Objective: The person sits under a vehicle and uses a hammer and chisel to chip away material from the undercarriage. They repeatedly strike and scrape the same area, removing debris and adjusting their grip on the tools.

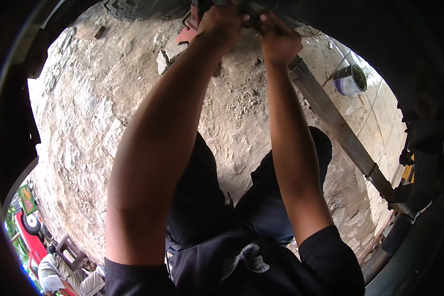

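Both my arms reach up to the top of the head view. My left hand [221,27] is closed around part of a dark assembly under the vehicle, beside a red metal piece [186,34]; what exactly it holds is too hidden to tell. Close to its right, my right hand [280,42] has bent, closed fingers on the same dark area, its grip partly hidden. Behind that hand, a long square metal bar [330,111] slants from the top down to a joint at the lower right.
A tyre [123,7] shows at the top, a wooden block [89,32] on the dirt floor [74,123]. A can [349,80] stands on tiles at right. At lower left another person [66,276] is beside a red wheeled object [28,237] and a grey stool [71,254].
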`<action>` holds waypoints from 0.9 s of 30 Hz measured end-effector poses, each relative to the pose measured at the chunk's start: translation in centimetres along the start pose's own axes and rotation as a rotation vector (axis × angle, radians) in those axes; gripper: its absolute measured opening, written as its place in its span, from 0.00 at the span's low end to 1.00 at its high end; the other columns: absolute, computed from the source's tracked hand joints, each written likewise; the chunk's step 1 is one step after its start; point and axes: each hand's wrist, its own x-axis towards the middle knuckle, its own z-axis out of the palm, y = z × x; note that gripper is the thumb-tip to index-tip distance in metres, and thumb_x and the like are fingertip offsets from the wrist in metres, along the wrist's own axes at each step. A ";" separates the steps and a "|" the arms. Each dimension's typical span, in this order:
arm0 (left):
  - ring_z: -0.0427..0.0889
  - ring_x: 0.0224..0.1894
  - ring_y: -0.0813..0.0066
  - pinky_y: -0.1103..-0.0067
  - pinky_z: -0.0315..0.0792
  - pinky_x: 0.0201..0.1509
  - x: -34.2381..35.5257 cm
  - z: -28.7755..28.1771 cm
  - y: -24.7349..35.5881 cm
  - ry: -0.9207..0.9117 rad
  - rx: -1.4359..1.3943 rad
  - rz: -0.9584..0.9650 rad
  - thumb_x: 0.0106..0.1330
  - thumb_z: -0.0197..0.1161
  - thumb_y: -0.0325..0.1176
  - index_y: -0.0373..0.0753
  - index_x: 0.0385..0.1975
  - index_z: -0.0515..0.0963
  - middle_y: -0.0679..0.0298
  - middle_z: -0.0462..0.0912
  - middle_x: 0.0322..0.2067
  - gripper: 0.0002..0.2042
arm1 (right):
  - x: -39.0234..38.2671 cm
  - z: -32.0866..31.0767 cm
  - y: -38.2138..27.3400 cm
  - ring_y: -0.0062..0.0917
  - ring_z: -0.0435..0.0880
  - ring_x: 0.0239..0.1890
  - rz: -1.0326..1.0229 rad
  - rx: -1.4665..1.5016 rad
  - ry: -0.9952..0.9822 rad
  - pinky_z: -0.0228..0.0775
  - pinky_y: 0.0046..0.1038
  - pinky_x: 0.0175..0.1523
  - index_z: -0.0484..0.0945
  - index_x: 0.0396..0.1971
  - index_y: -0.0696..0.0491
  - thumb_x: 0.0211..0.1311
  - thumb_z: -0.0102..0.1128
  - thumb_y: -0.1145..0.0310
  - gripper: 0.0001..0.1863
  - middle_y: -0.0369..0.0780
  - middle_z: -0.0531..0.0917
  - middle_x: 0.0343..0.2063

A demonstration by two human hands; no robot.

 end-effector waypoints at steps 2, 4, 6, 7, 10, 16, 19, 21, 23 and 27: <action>0.85 0.53 0.48 0.59 0.78 0.55 0.5 0.1 -0.3 -0.012 0.071 0.057 0.72 0.61 0.54 0.41 0.49 0.85 0.50 0.87 0.48 0.22 | 1.8 -0.1 1.1 0.30 0.89 0.26 -0.132 -0.248 -0.051 0.78 0.29 0.36 0.93 0.30 0.47 0.55 0.75 0.59 0.08 0.39 0.89 0.23; 0.85 0.52 0.48 0.59 0.78 0.55 0.1 -0.5 0.3 -0.076 -0.017 0.018 0.72 0.61 0.54 0.40 0.48 0.85 0.49 0.87 0.47 0.22 | 3.5 -0.2 1.5 0.26 0.91 0.30 -0.122 -0.504 -0.189 0.79 0.27 0.42 0.93 0.32 0.47 0.54 0.76 0.64 0.06 0.37 0.91 0.25; 0.85 0.52 0.48 0.59 0.78 0.54 -0.1 -0.9 0.6 -0.072 -0.039 -0.007 0.71 0.61 0.54 0.39 0.48 0.85 0.48 0.87 0.46 0.23 | 2.0 -0.7 0.8 0.25 0.91 0.30 -0.067 -0.184 -0.107 0.79 0.27 0.41 0.93 0.31 0.46 0.56 0.74 0.64 0.05 0.37 0.91 0.26; 0.85 0.52 0.48 0.60 0.78 0.54 -0.2 -0.6 0.1 -0.042 -0.015 -0.015 0.71 0.62 0.55 0.39 0.47 0.85 0.48 0.87 0.46 0.23 | 1.0 -0.8 -0.5 0.24 0.91 0.30 -0.038 -0.019 -0.066 0.79 0.28 0.40 0.93 0.31 0.46 0.56 0.73 0.65 0.04 0.36 0.91 0.27; 0.85 0.52 0.48 0.60 0.78 0.54 0.3 -0.1 -0.3 -0.015 0.061 0.016 0.71 0.62 0.55 0.37 0.47 0.84 0.47 0.87 0.46 0.24 | 0.6 -0.7 -0.5 0.24 0.91 0.31 0.105 -0.023 -0.081 0.80 0.25 0.41 0.93 0.32 0.46 0.54 0.74 0.70 0.05 0.36 0.91 0.28; 0.85 0.53 0.48 0.60 0.78 0.55 0.8 0.7 -0.5 0.014 0.022 0.027 0.71 0.62 0.56 0.38 0.47 0.84 0.45 0.86 0.46 0.24 | 0.7 -0.7 -0.3 0.21 0.90 0.34 0.308 0.195 -0.103 0.82 0.27 0.43 0.93 0.32 0.50 0.48 0.76 0.79 0.10 0.37 0.92 0.32; 0.85 0.53 0.48 0.60 0.78 0.55 0.7 0.2 -0.6 0.003 -0.006 0.036 0.71 0.63 0.55 0.38 0.47 0.84 0.45 0.86 0.45 0.24 | 0.3 -0.4 -1.5 0.22 0.90 0.36 0.373 0.181 -0.106 0.82 0.27 0.43 0.92 0.32 0.51 0.49 0.75 0.80 0.10 0.38 0.92 0.34; 0.85 0.52 0.48 0.60 0.77 0.55 0.8 0.0 -0.3 -0.035 0.000 0.067 0.71 0.63 0.54 0.37 0.46 0.84 0.45 0.86 0.45 0.23 | 1.8 -0.2 0.7 0.22 0.90 0.37 0.163 0.001 -0.098 0.82 0.27 0.44 0.92 0.33 0.53 0.49 0.75 0.80 0.10 0.39 0.92 0.34; 0.85 0.53 0.47 0.60 0.77 0.54 1.2 0.3 -0.2 -0.100 0.044 0.113 0.70 0.64 0.54 0.36 0.46 0.84 0.45 0.86 0.45 0.23 | 1.3 -0.7 1.8 0.22 0.90 0.36 0.127 -0.032 -0.103 0.82 0.27 0.44 0.92 0.33 0.54 0.50 0.76 0.79 0.09 0.40 0.92 0.34; 0.85 0.51 0.47 0.60 0.78 0.53 0.1 -0.6 -0.7 0.009 -0.027 0.072 0.71 0.63 0.52 0.37 0.46 0.83 0.46 0.86 0.43 0.21 | -0.2 -0.6 -1.9 0.23 0.89 0.35 0.362 0.289 -0.112 0.81 0.28 0.44 0.91 0.34 0.55 0.51 0.77 0.77 0.09 0.40 0.92 0.34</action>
